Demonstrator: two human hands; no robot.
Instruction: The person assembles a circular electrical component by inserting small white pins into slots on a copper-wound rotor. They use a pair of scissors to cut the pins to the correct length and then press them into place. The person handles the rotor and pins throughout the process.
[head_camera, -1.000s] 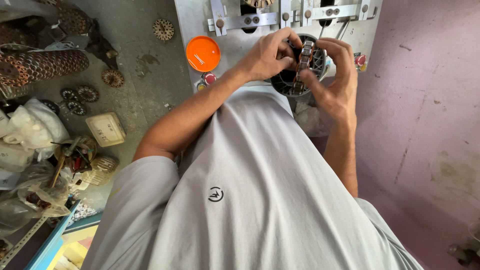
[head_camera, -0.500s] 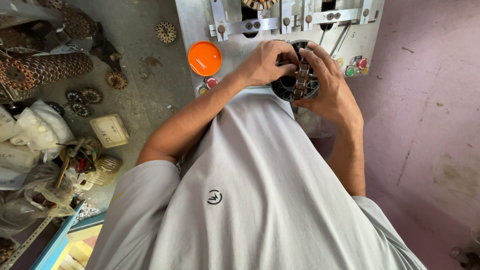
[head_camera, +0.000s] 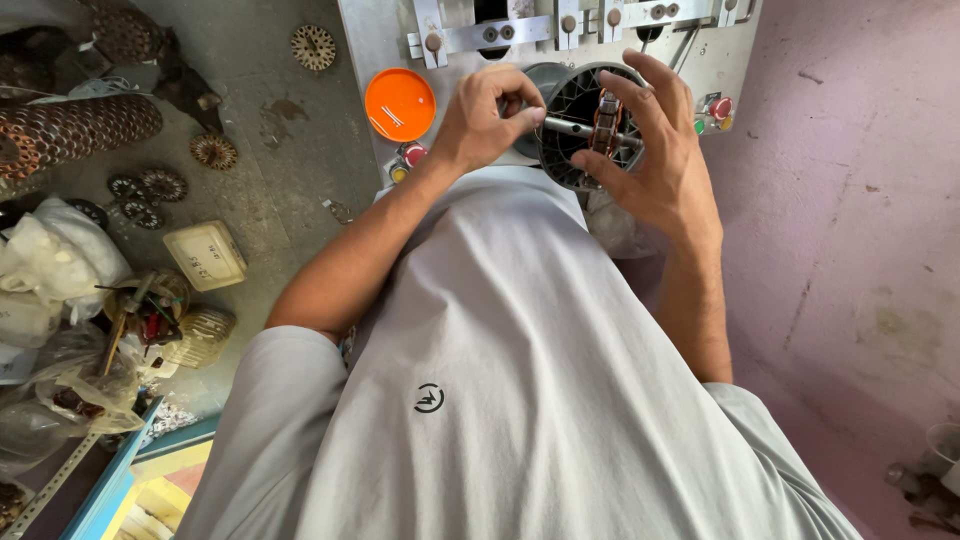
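Left hand (head_camera: 487, 122) fingers pinched on metal shaft (head_camera: 572, 127) — right hand (head_camera: 648, 150) fingers spread, cupping round black stator (head_camera: 578, 110), fingertips on copper coil (head_camera: 606, 122).

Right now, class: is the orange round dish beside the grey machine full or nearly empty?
Nearly empty: the orange round dish shows its bare bottom, with only a few thin pale slivers.

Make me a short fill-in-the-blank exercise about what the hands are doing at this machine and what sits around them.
1. The right hand pinches a small copper-wound piece inside the dark round ____.
2. The lid lying on the grey machine panel beside the left hand is coloured ____.
3. The left hand grips the end of a thin metal ____.
4. The person's shirt is light ____.

Missing words: ring; orange; rod; grey
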